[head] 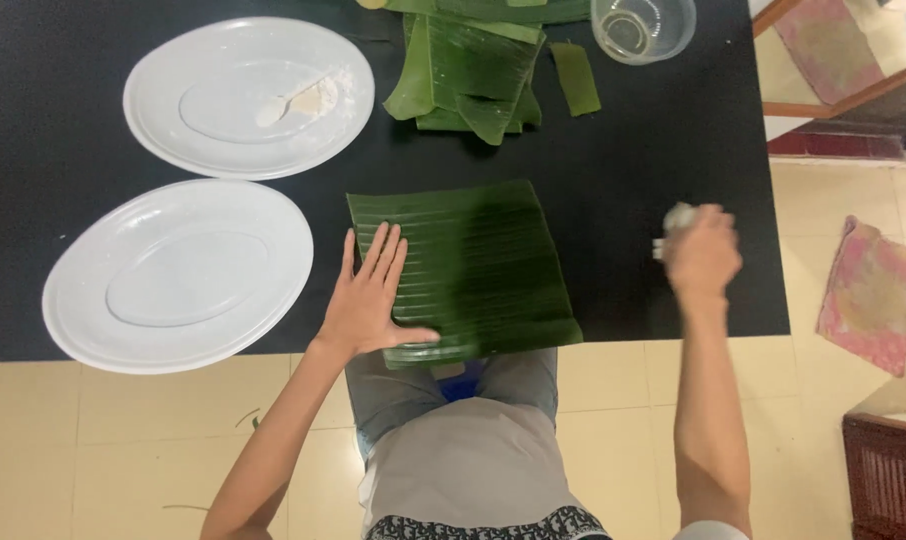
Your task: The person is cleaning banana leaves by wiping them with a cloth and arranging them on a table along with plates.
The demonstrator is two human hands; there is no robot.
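The black bench [623, 180] runs out of view at the top and left, so its far edge is cut off. Two white oval plates sit on its left side: the near plate [178, 275] is bare and glossy, the far plate [248, 95] carries a smear of white powder and something spoon-shaped I can't make out clearly. In front of me lies a square, ribbed banana leaf [473, 265], its near edge hanging past the bench over my lap. A pile of cut leaf pieces [473, 70] sits beyond it, partly cropped at the top, beside a clear plastic bowl [643, 27]. My left hand [373, 300] lies flat and spread on the leaf's near left corner, holding nothing. My right hand [703, 255] is blurred, curled around a small pale wad [678, 218] above the bench's right edge; what it is stays unclear
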